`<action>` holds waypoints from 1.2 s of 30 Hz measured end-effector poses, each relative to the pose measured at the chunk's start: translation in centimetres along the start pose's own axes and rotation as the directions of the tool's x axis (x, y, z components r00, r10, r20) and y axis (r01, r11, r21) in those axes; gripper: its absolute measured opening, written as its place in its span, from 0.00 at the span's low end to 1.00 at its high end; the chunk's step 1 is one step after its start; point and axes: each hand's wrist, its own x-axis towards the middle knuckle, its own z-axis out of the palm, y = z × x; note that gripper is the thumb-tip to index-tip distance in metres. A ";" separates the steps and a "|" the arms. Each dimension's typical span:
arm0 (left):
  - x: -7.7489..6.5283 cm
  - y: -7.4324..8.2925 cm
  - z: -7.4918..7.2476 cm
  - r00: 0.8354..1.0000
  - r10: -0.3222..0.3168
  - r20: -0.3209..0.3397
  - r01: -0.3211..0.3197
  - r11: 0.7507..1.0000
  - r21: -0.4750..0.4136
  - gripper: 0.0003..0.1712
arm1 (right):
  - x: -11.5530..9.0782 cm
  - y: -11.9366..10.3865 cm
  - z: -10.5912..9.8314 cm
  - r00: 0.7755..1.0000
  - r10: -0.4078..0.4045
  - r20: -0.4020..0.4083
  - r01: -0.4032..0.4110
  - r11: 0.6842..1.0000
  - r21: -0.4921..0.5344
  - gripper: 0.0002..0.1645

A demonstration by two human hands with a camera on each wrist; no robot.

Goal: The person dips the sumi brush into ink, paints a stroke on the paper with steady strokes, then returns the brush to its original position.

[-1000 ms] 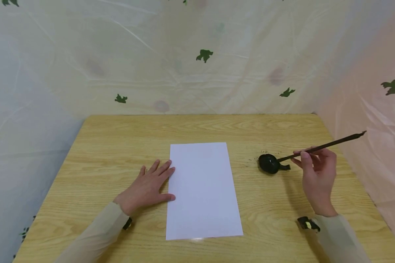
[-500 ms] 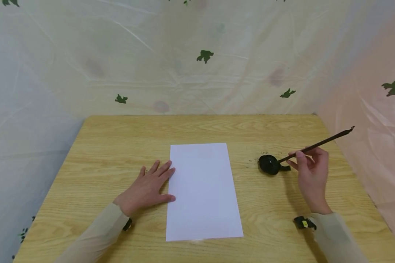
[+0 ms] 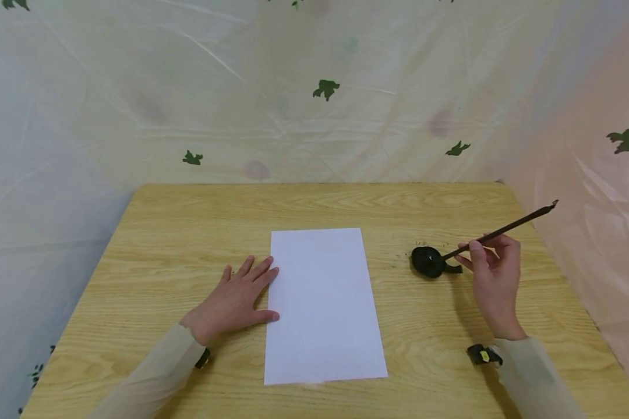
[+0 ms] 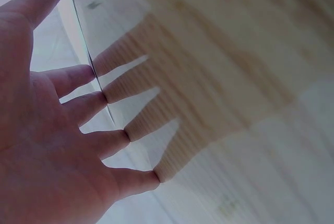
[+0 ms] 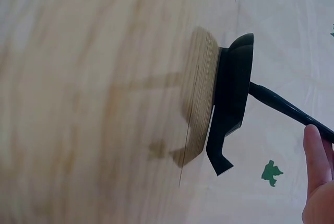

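A white sheet of paper point(image 3: 322, 308) lies flat on the wooden table. My left hand point(image 3: 233, 305) rests at its left edge, fingers spread, with the thumb and index fingertips overlapping the sheet; the left wrist view shows the spread fingers point(image 4: 78, 112) touching down. To the right of the paper sits a small black ink dish point(image 3: 424, 262) with a short curved stem. Thumb and fingers of my right hand point(image 3: 498, 285) pinch a dark, slim writing brush point(image 3: 519, 223). It slants, with its lower end at the dish point(image 5: 235, 88) and the bristles hidden inside.
Small dark specks point(image 3: 421, 242) dot the wooden table point(image 3: 188, 215) beside the dish. A pale curtain point(image 3: 230, 105) with green leaf-like shapes hangs behind the table and along both sides.
My right hand has shifted a little to the left, carrying the brush's upper end left and slightly up. The left hand and the paper have stayed put.
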 end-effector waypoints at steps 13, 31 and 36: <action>0.0 0.1 0.0 1.000 0.000 -0.001 0.000 1.000 0.000 0.53 | 0.0 0.0 0.0 1.000 0.000 -0.012 -0.001 0.994 -0.111 0.20; 0.0 0.2 0.0 1.000 -0.004 0.005 0.004 1.000 0.005 0.53 | 0.0 -0.4 -0.3 0.998 -0.066 0.014 0.068 0.965 -0.254 0.20; 0.0 0.2 -0.1 1.000 -0.004 0.002 0.004 1.000 0.000 0.53 | 0.1 -0.8 -0.1 0.994 -0.109 0.033 0.114 0.957 -0.267 0.20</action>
